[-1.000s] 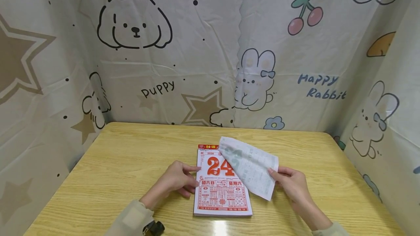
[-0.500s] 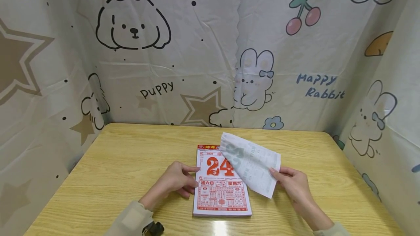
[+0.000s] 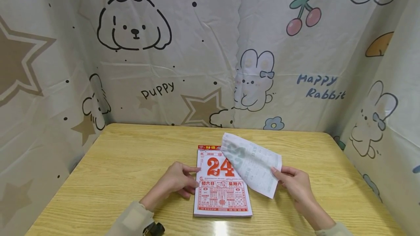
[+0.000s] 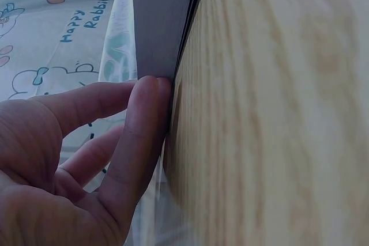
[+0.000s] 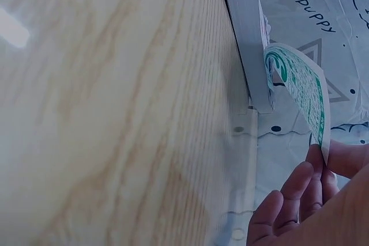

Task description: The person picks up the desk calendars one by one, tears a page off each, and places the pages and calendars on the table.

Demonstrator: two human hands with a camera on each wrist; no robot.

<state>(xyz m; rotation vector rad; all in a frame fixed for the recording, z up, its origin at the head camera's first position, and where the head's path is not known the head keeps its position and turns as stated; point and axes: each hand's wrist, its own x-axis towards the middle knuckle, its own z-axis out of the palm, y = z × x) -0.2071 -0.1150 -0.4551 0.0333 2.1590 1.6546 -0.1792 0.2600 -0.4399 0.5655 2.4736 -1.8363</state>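
On my head feed the calendar pad (image 3: 222,197) lies flat on the table (image 3: 137,156), about midway across, a big red 24 and dense red print facing up under a red header strip (image 3: 209,147); over its upper right I have a thin paper sheet (image 3: 254,166) turned back, pale side up with green print showing faintly through; my right wrist feed shows that green print on the curled inner face; whether the sheet's top edge is attached, I cannot tell.

My right hand (image 3: 295,183) pinches the sheet's outer edge between thumb and fingers, off the pad's right side; my left hand (image 3: 178,177) has its fingers extended against the pad's left side, touching the page edges without wrapping round them; my left wrist feed shows those fingertips at the stacked pages, just above the wood.

Farther out, a pale sleeve (image 3: 131,218) covers my left forearm, with a black device (image 3: 153,228) by it; behind the table hangs a pale curtain (image 3: 210,21) printed with a puppy, rabbits, stars and cherries.
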